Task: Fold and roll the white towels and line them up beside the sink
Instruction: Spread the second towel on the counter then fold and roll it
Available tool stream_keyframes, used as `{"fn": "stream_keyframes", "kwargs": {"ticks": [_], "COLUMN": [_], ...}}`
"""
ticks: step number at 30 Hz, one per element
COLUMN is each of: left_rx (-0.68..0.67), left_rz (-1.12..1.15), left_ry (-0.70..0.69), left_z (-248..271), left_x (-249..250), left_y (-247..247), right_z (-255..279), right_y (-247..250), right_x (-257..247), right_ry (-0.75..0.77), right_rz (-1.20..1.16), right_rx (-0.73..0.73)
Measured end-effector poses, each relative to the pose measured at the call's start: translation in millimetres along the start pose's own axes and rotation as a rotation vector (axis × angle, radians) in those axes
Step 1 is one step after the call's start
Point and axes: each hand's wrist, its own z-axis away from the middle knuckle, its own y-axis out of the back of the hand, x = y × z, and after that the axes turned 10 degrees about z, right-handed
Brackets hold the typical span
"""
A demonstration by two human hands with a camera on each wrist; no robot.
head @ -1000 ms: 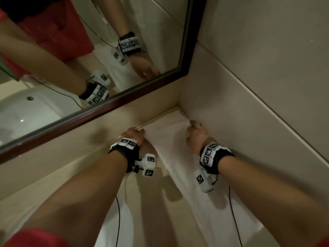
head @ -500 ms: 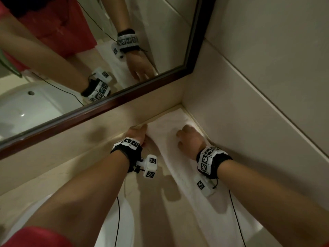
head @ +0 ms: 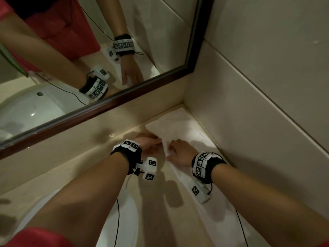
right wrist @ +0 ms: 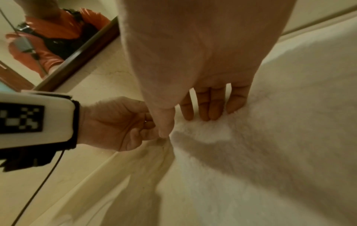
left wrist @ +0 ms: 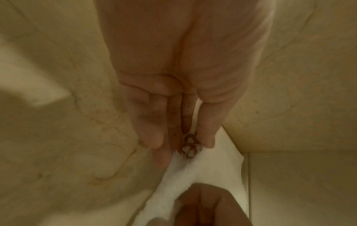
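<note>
A white towel [head: 181,129] lies flat in a long strip on the beige counter [head: 80,166], along the right wall from the far corner toward me. My left hand [head: 159,142] pinches the towel's left edge [left wrist: 203,168] between thumb and fingers, beside a small red stitched mark [left wrist: 190,145]. Just to its right, my right hand [head: 175,151] rests on the towel [right wrist: 270,137]. Its fingers [right wrist: 208,107] are straight and press into the cloth, and its thumb touches the same edge.
A white sink basin [head: 124,229] sits at the lower left under my left forearm. A dark-framed mirror [head: 106,107] runs along the back wall. The tiled side wall [head: 249,122] borders the towel's right edge. Thin black cables hang from both wrists.
Both hands have drawn back from the far corner toward me along the towel. The right hand went from a fist at the far end to straight fingers on the cloth.
</note>
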Motion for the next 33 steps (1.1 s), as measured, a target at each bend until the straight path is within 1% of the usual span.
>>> {"fn": "stream_keyframes", "kwargs": {"ticks": [3, 7, 13, 17, 25, 29, 31, 33], "left_rx": [0.054, 0.147, 0.228, 0.211, 0.25, 0.225, 0.222, 0.23], "left_rz": [-0.092, -0.109, -0.175, -0.335, -0.598, -0.61, -0.563, -0.494], "left_ry": [-0.061, -0.102, -0.121, -0.138, -0.137, -0.111, -0.09, -0.072], "left_z": [-0.7, 1.0, 2.4, -2.5, -1.6, -4.7, -6.7, -4.3], "left_x": [2.0, 5.6, 12.0, 15.6, 22.9, 22.9, 21.5, 22.1], "left_y": [-8.0, -23.9, -39.0, -41.8, -46.5, -44.4, -40.3, -39.1], "right_z": [-0.3, -1.5, -4.4, -5.9, -9.5, -9.8, -9.5, -7.1], "right_y": [0.8, 0.3, -2.2, -4.8, -8.9, -10.4, -10.8, -9.8], "right_x": [2.3, 3.0, 7.5, 9.3, 15.8, 16.8, 17.2, 17.0], "right_ry": [0.022, 0.027, 0.049, 0.061, 0.079, 0.088, 0.099, 0.109], "right_rz": [-0.013, 0.008, -0.003, -0.007, -0.032, -0.031, -0.023, -0.066], "right_rx": [0.001, -0.017, -0.015, 0.007, 0.003, 0.021, 0.015, 0.016]}}
